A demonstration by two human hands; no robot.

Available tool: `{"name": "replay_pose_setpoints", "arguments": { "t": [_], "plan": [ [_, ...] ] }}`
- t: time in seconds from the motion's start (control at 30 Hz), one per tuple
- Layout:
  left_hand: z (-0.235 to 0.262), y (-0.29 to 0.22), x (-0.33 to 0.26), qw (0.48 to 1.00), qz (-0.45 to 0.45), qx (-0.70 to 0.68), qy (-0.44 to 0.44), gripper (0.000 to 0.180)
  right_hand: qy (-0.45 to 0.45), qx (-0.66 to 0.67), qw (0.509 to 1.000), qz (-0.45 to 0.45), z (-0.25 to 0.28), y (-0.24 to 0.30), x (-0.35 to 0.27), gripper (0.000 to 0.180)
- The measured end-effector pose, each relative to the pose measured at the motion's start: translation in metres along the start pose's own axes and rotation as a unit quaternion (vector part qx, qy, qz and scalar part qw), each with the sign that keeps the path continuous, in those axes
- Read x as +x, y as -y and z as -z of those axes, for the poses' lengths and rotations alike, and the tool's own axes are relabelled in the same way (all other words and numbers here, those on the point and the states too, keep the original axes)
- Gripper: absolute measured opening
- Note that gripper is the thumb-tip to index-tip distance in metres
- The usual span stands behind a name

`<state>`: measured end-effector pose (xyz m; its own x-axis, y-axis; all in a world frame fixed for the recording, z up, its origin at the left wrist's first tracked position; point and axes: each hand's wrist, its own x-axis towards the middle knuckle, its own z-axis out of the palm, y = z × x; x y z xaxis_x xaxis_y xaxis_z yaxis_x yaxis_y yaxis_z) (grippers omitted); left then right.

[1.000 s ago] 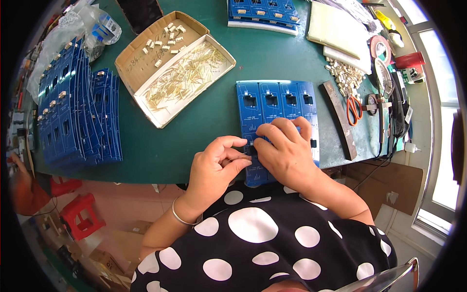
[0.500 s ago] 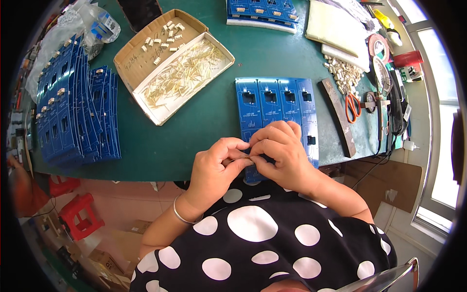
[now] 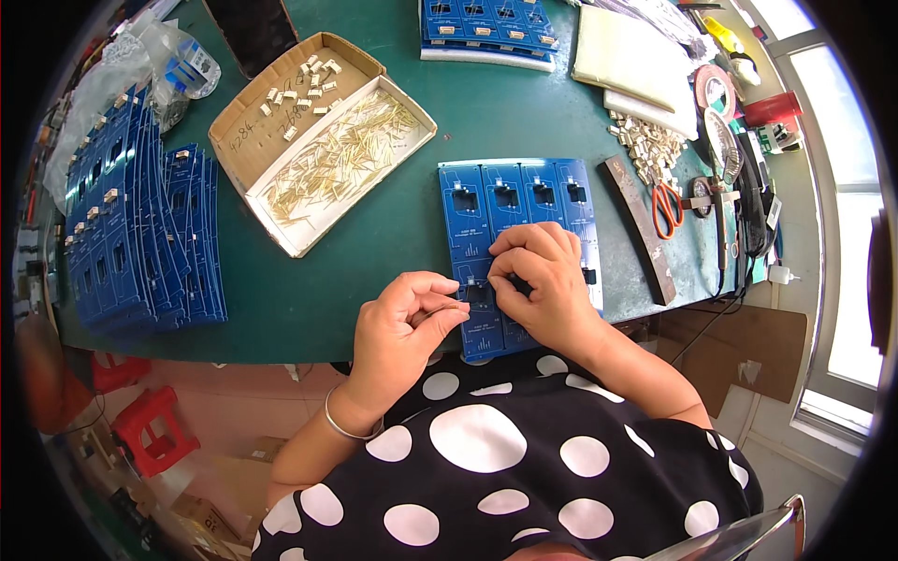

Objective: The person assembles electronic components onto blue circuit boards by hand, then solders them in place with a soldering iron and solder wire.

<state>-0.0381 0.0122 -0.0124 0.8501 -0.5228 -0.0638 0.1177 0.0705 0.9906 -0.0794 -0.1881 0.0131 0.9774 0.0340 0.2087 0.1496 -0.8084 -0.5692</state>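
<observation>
A blue circuit board panel (image 3: 472,229) with black square parts lies on the green table in front of me. My left hand (image 3: 402,318) is closed in a pinch just off the panel's left edge. A thin pin-like piece (image 3: 451,308) shows between its thumb and fingers. Over the middle of the panel, my right hand (image 3: 545,280) has its fingertips curled together. What these fingers hold, if anything, is too small to make out. Left of the panel, an open cardboard box (image 3: 313,234) contains many thin gold-coloured pins (image 3: 323,173) and several small white connectors (image 3: 313,84).
Stacks of blue panels (image 3: 112,243) stand at the left, with another stack (image 3: 486,28) at the back. A dark metal bar (image 3: 641,234), orange-handled scissors (image 3: 667,210) and a pile of white connectors (image 3: 645,145) lie at the right. Foam sheets (image 3: 631,61) are behind them.
My hands, together at the fingertips before, are now apart. The right is over the panel, the left beside it. The whole view has shifted slightly.
</observation>
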Motion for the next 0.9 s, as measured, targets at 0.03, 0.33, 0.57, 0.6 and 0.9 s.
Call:
{"name": "replay_pose_setpoints", "arguments": {
  "t": [0.03, 0.33, 0.57, 0.6, 0.9],
  "plan": [
    [0.0, 0.0, 0.0, 1.0, 0.002, -0.001, 0.0, 0.023, 0.0, 0.0, 1.0, 0.0, 0.0, 0.0, 0.0, 0.015],
    [0.001, 0.001, -0.001, 1.0, 0.004, 0.005, 0.003, 0.023, -0.012, -0.022, 0.999, 0.023, -0.004, 0.002, -0.001, 0.016],
    [0.002, 0.002, -0.001, 1.0, 0.002, 0.008, 0.002, 0.023, -0.036, -0.226, 0.96, 0.164, -0.001, 0.002, -0.006, 0.021],
    [0.002, 0.002, -0.001, 1.0, 0.002, 0.008, 0.002, 0.023, -0.031, -0.205, 0.967, 0.152, 0.001, -0.001, -0.008, 0.023],
    [0.003, 0.001, 0.0, 1.0, -0.004, 0.017, 0.003, 0.026, 0.024, -0.127, 0.983, 0.13, 0.013, 0.005, -0.004, 0.023]
  ]
}}
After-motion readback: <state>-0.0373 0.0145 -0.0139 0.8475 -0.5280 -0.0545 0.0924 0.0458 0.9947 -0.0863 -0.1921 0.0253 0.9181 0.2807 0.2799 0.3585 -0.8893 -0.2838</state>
